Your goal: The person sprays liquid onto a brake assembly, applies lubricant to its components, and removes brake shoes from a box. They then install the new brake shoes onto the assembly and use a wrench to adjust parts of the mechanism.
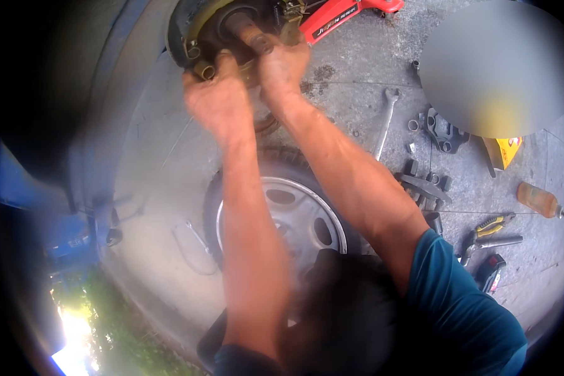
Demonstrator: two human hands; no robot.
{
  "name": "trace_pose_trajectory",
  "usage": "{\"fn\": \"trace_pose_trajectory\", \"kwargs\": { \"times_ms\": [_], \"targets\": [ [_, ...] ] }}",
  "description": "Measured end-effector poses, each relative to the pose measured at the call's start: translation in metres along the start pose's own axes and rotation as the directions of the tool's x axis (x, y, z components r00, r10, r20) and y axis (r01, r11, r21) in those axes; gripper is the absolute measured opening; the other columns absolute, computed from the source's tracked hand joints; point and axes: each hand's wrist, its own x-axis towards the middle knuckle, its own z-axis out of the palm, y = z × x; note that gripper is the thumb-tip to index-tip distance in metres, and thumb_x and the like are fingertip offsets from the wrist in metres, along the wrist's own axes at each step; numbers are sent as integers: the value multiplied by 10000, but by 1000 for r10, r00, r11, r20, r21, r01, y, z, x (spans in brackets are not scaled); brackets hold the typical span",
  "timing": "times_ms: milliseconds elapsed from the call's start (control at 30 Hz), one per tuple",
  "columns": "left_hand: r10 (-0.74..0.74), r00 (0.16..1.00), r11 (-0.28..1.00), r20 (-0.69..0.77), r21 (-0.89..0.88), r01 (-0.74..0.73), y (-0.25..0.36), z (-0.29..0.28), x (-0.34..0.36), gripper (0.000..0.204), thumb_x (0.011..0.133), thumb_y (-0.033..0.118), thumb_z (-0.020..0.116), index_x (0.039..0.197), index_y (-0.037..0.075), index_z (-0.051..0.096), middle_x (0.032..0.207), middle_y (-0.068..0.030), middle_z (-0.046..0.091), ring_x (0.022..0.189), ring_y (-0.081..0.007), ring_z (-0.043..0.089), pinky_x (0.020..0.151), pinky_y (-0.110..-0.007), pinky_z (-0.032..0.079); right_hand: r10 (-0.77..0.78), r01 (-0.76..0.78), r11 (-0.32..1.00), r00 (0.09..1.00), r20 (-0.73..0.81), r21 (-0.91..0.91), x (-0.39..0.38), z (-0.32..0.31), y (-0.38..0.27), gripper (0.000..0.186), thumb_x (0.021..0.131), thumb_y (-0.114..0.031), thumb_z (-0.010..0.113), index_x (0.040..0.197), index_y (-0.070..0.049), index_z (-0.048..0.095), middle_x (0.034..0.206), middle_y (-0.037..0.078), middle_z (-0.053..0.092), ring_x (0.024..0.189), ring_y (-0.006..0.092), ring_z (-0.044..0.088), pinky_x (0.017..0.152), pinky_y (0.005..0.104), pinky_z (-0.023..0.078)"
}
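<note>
Wheel [294, 216]: lying flat at the centre of the frame, partly covered by the person's forearms [257, 244]. Hub [216, 22]: upper left of centre, cut off by the top edge; both hands are on or at it. Jack [332, 22]: red, top edge, just right of the hub.

Left hand [219, 103]: at the hub's lower side, fingers bent inward, thumb raised; fingertips hidden by the hand itself. Whether it pinches a part cannot be told. Right hand [285, 69]: fingers curled at the near end of the brown shaft [245, 30], apparently touching it; how tightly they close cannot be told. The hands are near each other, both blurred.

Wrench [387, 125]: right of centre, well apart from both hands. Bottle [537, 199]: right side. Pliers [494, 224]: lower right, yellow-handled, below the bottle.
</note>
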Motion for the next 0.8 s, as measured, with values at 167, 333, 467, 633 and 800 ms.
{"fn": "trace_pose_trajectory", "kwargs": {
  "times_ms": [167, 333, 467, 633, 800],
  "targets": [
    [62, 991, 982, 119, 168, -82, -10, -5, 5, 111, 749, -14, 583, 835, -37, 649, 811, -193, 651, 727, -253, 657, 648, -367, 516, 61, -61, 998, 997, 55, -5, -1, -5, -7, 443, 681, 49, 605, 1099, 57, 460, 845, 69, 588, 749, 143, 543, 667, 278, 464],
    [499, 672, 299, 548, 619, -727, -22, -19, 15, 159, 746, -3, 595, 887, -45, 655, 797, -173, 657, 676, -221, 643, 600, -337, 508, 43, -42, 999, 992, 117, -13, 0, -6, 0, 460, 669, 69, 598, 1106, 59, 457, 837, 69, 590, 730, 146, 548, 662, 285, 468],
    [-91, 996, 985, -10, -145, 88, 8, 4, -6, 301, 795, 117, 659, 1017, -83, 622, 801, -108, 675, 626, -177, 605, 581, -300, 486, 77, -84, 994, 992, 104, 66, 3, -5, 4, 484, 666, 138, 544, 1134, 67, 439, 896, 84, 604, 764, 142, 587, 702, 266, 490],
    [37, 999, 973, -19, 227, -32, 13, 3, -20, 306, 778, 202, 707, 915, -67, 658, 794, -118, 675, 620, -173, 591, 607, -331, 477, 103, -102, 995, 992, 75, -12, 8, -13, 2, 350, 747, -3, 700, 1030, 63, 505, 847, 88, 637, 693, 135, 588, 629, 271, 503],
    [-36, 999, 924, 6, 380, 32, 37, -10, -18, 278, 762, 225, 699, 795, -47, 655, 721, -142, 665, 629, -224, 610, 646, -367, 483, 50, -31, 992, 988, 149, -125, 2, -7, -10, 291, 827, -137, 668, 1016, 61, 568, 854, 98, 639, 705, 172, 593, 674, 311, 509]
  ]
}}
